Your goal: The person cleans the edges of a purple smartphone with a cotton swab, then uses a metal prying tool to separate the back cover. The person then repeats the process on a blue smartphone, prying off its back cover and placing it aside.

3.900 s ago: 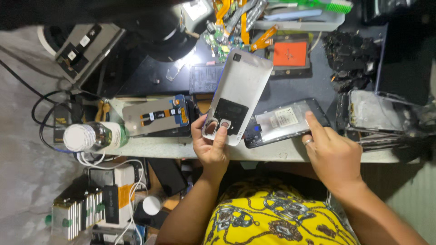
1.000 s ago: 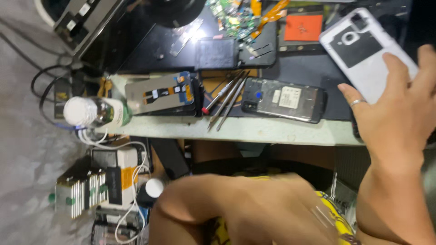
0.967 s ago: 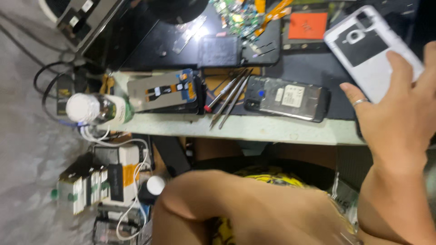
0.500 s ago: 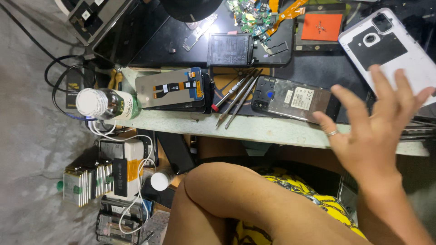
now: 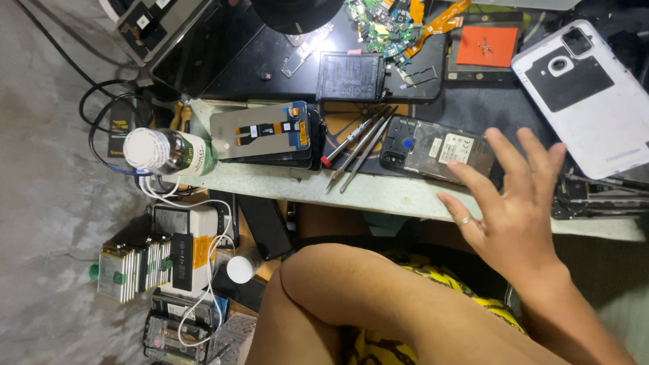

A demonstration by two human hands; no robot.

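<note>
At the far left edge of the bench a clear plastic bottle (image 5: 165,151) with a white cap is seen lying on its side, with dark cables looped around it. Below it, off the bench, a stack of silver battery packs (image 5: 132,265) and a white charger box (image 5: 193,233) wrapped in white cable are found. Just right of the bottle, a pile of phone screen assemblies (image 5: 267,134) is laid flat, the top one showing its grey back and an orange flex cable. Beside the pile, three thin metal screwdrivers (image 5: 358,147) are set at a slant, one with a red tip. Above them a black battery (image 5: 351,76) is placed on the dark mat, with a green circuit board (image 5: 385,17) further up and an orange square pad (image 5: 485,46) to its right.

The opened phone (image 5: 433,145), with its back removed and the inner shield plate showing, is laid flat near the front edge of the bench. The right hand (image 5: 514,209) is held over its right end with the fingers spread wide and nothing gripped; a ring is worn on one finger, and contact with the phone cannot be told. To the upper right, the white back cover (image 5: 595,101) is seen lying apart from the hand. Only a bent forearm is shown at the bottom, so the left hand's state cannot be told.
</note>
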